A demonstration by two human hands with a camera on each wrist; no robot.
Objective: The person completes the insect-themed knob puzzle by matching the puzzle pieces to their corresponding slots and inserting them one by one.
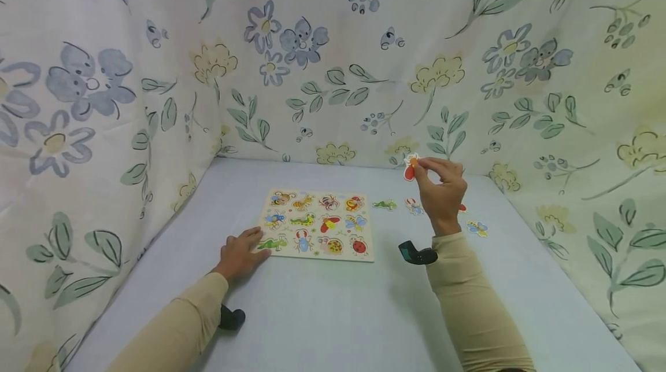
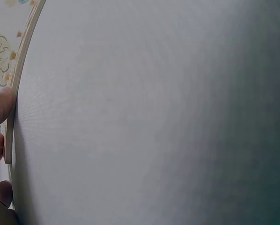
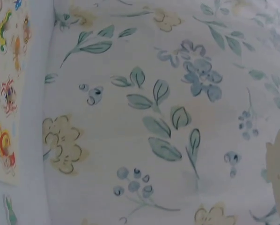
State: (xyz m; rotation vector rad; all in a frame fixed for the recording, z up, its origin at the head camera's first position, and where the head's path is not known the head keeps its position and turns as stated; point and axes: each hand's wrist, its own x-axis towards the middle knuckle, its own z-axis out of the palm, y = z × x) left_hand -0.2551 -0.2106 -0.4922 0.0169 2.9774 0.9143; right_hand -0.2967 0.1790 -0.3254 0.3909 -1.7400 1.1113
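At the left, the left hand (image 1: 241, 255) rests at the near left corner of the puzzle board (image 1: 344, 256), its thumb and fingers spread apart and touching the edges. The left wrist view shows what the head view does not: the board's pale side, seen edge-on, with a fingertip against it; that view catches so little of the hand that I can't fairly say which finger it is. The board lies flat on the white table (image 1: 322, 314), its insect pictures in three rows of four.

Just right of the board lie a green grasshopper piece (image 1: 385, 205) and a blue and red beetle piece (image 1: 414, 206). Above the table, the right hand (image 1: 442, 190) pinches a red and orange insect piece (image 1: 409, 172) between thumb and fingertips, the piece projecting to the left of them. The head view shows its coloured face; the right wrist view shows a plain tan back at the frame's right edge, without the fingers. Beyond the right wrist are a red piece (image 1: 462, 207), partly hidden, and a blue and yellow winged piece (image 1: 477, 228).
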